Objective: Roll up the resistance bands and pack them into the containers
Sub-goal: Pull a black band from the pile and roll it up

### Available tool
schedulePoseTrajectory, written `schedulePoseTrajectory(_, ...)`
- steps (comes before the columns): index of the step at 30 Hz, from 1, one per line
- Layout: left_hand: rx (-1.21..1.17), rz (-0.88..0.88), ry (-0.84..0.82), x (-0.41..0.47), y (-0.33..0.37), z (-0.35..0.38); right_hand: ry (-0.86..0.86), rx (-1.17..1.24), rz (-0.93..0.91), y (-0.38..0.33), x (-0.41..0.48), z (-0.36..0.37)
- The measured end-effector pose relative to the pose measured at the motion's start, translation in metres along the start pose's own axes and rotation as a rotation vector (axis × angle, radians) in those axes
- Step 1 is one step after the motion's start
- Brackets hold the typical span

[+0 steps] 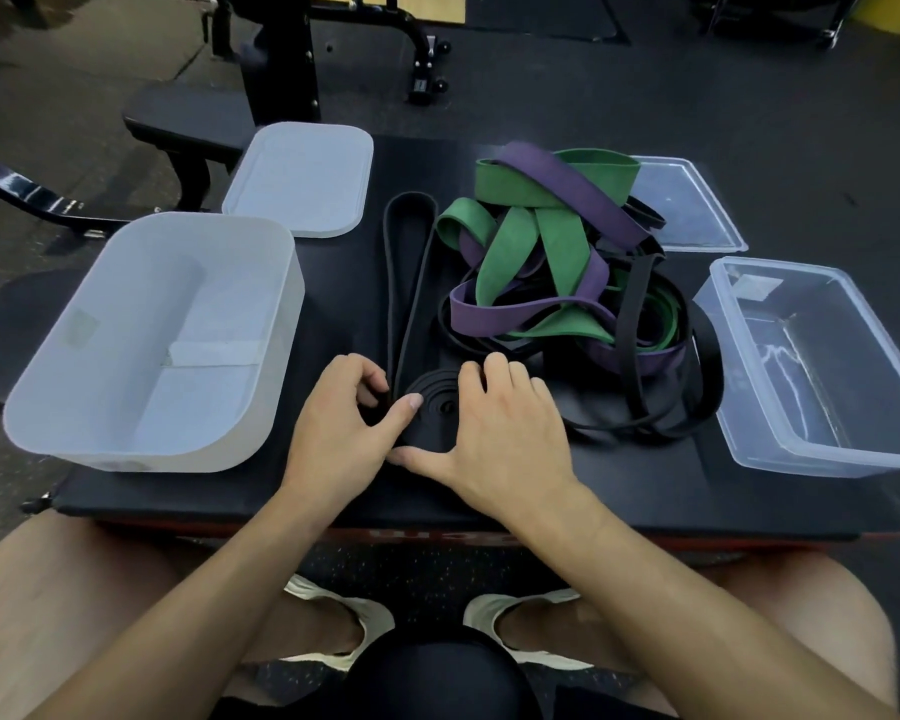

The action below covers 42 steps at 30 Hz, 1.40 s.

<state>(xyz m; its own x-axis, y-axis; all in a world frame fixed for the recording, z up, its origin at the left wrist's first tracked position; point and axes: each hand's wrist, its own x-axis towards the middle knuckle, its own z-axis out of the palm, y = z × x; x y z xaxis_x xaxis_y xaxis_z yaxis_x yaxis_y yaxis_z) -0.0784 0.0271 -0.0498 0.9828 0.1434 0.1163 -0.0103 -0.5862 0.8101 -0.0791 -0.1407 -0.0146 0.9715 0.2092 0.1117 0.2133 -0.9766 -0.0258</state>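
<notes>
Early stage: one black band (407,283) is partly rolled and nothing is packed yet. Its coil (434,403) sits on the worktop (341,309) just near-left of the tangled pile (567,272) of green, purple and black bands. The unrolled length runs away from the coil along the pile's left side. The left hand (333,433) is left of the coil, its fingers (371,383) curled in and pinching the band where it feeds into the roll, thumb tip against the coil. The right hand (507,433) cups the coil from the pile side, fingers (495,370) bent over the top and thumb spread along the near edge. Left to do, as I judge it: finish this roll, then work through the whole pile, which looks untouched and knotted together. Frosted container (261,283), well left of the pile, holds no bands; its frosted lid (302,179) lies off, far-left of the pile. Clear container (853,449), right of the pile, also holds no bands; its clear lid (697,210) lies just behind the pile, partly under it.
</notes>
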Motion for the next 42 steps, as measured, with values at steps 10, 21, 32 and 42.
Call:
schedulePoseTrajectory(10,-0.016,-0.017,0.011,0.000,0.000,0.001,-0.270,0.065,-0.270,0.027,0.015,-0.019)
schedulePoseTrajectory(21,-0.010,0.048,-0.076,-0.003,-0.001,-0.003,-0.574,0.126,-0.513,0.042,0.042,-0.035)
schedulePoseTrajectory(32,-0.067,0.034,-0.101,-0.002,0.001,-0.006,-0.168,-0.024,-0.169,0.016,-0.007,-0.016)
schedulePoseTrajectory(42,0.067,0.064,-0.088,-0.004,-0.001,-0.005,-0.116,0.034,-0.055,0.005,-0.002,-0.013)
